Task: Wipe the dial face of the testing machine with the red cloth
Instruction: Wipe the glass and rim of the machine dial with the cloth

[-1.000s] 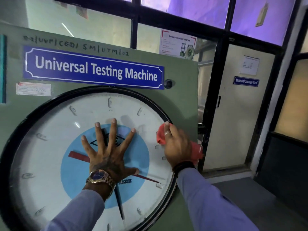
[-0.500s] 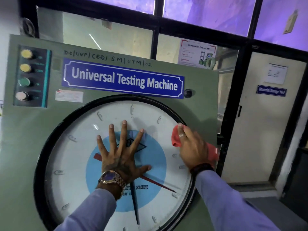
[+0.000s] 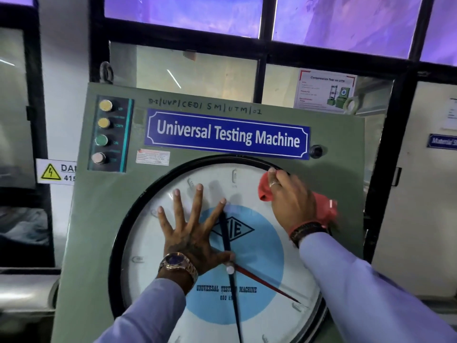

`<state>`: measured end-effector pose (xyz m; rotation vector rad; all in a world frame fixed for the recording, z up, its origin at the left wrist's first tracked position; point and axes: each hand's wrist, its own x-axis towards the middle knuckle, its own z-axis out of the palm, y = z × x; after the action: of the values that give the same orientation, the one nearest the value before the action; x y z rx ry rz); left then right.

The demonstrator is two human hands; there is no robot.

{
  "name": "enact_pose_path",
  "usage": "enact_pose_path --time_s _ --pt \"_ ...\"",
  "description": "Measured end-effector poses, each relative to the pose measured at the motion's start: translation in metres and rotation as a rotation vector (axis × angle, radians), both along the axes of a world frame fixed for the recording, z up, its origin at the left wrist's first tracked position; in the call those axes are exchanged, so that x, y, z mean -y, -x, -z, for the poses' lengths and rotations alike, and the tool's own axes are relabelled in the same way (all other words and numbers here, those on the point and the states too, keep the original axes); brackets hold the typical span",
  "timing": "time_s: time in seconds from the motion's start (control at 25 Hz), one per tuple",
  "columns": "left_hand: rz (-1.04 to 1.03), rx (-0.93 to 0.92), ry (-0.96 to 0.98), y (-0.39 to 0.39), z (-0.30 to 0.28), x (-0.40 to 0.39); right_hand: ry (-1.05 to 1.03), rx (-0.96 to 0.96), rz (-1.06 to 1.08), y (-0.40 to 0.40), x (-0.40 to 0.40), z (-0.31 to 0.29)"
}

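Right hand (image 3: 291,201) slid red cloth (image 3: 265,190) up to dial face (image 3: 291,276) rim.

Dim indoor light, purple window glow, edges bowed, blurry.

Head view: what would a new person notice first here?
The big round dial face fills the lower middle of the green machine, under the blue sign. The left hand lies flat on it with spread fingers, while the right hand presses the red cloth at its upper right edge.

Left hand (image 3: 190,233) flat on dial face (image 3: 269,246), cloth (image 3: 265,188) under right hand (image 3: 291,201) at upper-right rim.
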<state>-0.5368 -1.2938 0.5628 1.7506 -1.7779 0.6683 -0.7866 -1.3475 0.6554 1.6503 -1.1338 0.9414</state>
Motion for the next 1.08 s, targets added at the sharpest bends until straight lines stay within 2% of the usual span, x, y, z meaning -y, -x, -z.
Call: enact_pose_path --time_s 0.12,0.24,0.36,0.44,0.52,0.6,0.72,0.84,1.0,1.08 --pt "-0.004 0.009 0.008 0.002 0.001 0.0 0.005 -0.039 -0.073 -0.04 0.006 -0.014" --pt "0.004 0.005 0.01 0.0 0.001 0.0 -0.008 -0.112 -0.058 -0.02 0.004 -0.008" --pt "0.005 0.005 0.009 0.001 0.002 0.001 0.036 -0.021 -0.01 -0.008 -0.004 -0.002" --pt "0.0 0.015 0.003 0.003 0.001 0.001 0.077 0.014 -0.087 -0.038 -0.004 -0.011" --pt "-0.001 0.011 0.011 0.002 0.002 0.0 0.054 -0.116 -0.122 -0.069 -0.004 -0.02" --pt "0.008 0.015 0.001 0.001 0.001 -0.001 0.008 -0.219 -0.089 -0.064 -0.004 -0.024" --pt "0.015 0.009 -0.02 0.0 0.0 -0.001 0.0 -0.185 0.023 -0.029 -0.009 -0.018" --pt "0.013 0.018 -0.049 0.002 -0.003 -0.001 -0.05 -0.11 0.026 -0.051 -0.013 -0.018" --pt "0.022 0.042 -0.065 0.0 -0.005 -0.007 -0.087 -0.316 -0.096 -0.091 -0.01 -0.027" --pt "0.06 0.044 -0.067 -0.009 -0.005 -0.012 -0.071 -0.283 -0.049 -0.065 -0.01 -0.025"
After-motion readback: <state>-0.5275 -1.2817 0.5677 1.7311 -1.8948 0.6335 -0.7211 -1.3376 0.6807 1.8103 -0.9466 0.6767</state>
